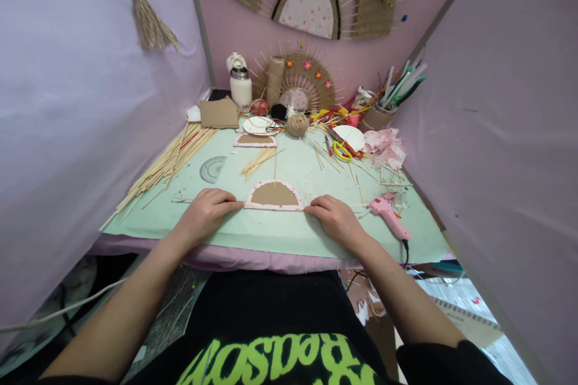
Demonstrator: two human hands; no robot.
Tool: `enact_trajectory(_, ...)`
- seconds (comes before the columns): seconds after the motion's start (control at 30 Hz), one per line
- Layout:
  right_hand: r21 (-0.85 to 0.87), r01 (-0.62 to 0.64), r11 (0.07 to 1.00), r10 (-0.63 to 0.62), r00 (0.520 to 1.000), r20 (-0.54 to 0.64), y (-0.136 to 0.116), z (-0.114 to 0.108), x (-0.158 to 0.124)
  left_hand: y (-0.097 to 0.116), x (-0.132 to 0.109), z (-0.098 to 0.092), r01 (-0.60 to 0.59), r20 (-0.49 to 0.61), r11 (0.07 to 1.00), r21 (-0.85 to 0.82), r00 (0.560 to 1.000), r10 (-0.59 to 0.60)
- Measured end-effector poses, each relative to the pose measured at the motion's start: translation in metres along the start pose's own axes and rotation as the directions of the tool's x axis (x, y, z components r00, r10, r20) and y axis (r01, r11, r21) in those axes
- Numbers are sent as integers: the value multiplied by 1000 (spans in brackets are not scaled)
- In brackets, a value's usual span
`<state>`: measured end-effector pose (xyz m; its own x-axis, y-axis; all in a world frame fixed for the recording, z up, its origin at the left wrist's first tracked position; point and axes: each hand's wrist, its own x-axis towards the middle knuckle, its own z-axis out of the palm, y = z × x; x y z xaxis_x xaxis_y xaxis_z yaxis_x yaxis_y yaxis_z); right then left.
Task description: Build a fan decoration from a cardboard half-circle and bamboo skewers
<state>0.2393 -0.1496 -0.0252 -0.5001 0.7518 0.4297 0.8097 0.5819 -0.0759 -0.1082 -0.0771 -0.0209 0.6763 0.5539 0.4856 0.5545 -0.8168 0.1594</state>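
Note:
A half-circle of brown cardboard (pixel 276 195) with a pink-and-white fabric border lies flat on the table in front of me, its straight edge towards me. One thin wooden stick (pixel 276 163) stands out from the top of its curve. At its left corner my left hand (pixel 208 212) is closed, fingertips on a thin stick that juts out to the left. My right hand (pixel 333 219) is closed at the right corner, on a thin stick reaching right towards the pink glue gun (pixel 389 216). The fingers partly cover both sticks.
Bundled long sticks (pixel 169 159) lie left, beside a protractor (pixel 212 169). Short sticks (pixel 259 162) and another half-circle (pixel 255 141) are further back. Yellow-handled scissors (pixel 342 151), a twine ball (pixel 297 125), a white bottle (pixel 241 88) and a tool holder (pixel 378 117) stand behind.

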Motion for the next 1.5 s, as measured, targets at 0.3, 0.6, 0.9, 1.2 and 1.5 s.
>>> enact_trajectory(0.3, 10, 4, 1000, -4, 1000, -1, 0, 0, 0, 0, 0, -1, -19, 2, 1000, 20, 1000, 19)
enact_trajectory(0.6, -7, 13, 1000, -13, 1000, -12, 1, 1, 0, 1, 1, 0, -31, -24, 999, 33, 999, 32)
enact_trajectory(0.9, -5, 16, 1000, -16, 1000, -11, 2, 1, 0, 1, 1, -1, -48, -23, 998, 35, 999, 49)
enact_trajectory(1.2, -7, 7, 1000, -7, 1000, -6, 1, 2, -1, 0, 0, 1, -28, -8, 999, 32, 1000, 29)
enact_trajectory(1.5, -2, 14, 1000, -14, 1000, -12, 1, 2, 0, 1, 0, 0, -20, -19, 1000, 17, 1000, 20)
